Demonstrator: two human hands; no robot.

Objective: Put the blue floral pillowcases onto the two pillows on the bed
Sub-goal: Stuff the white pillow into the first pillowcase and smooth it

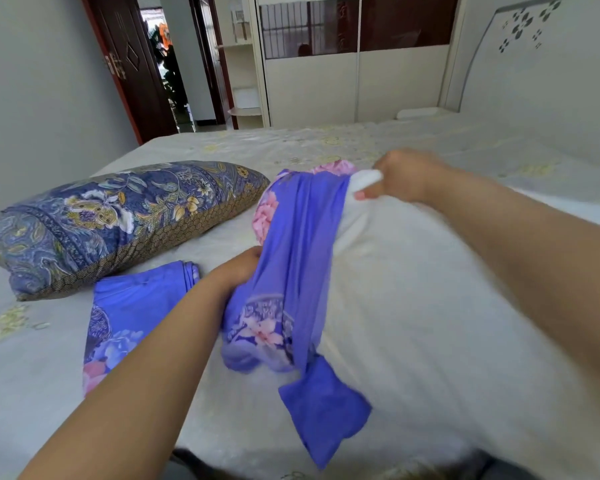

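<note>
The right hand pinches the far corner of a bare white pillow, thumb on top and fingers curled under the fabric. The left hand grips the bunched blue floral pillowcase, its fingers hidden in the folds. The case covers only the pillow's left end. The pillow lies on the bed, its long axis running left to right across the view. No writing can be read on anything. Just left of the left forearm, a second blue floral pillowcase lies folded flat. Beyond it rests a pillow in a dark paisley cover. A wardrobe and an open door stand behind.
</note>
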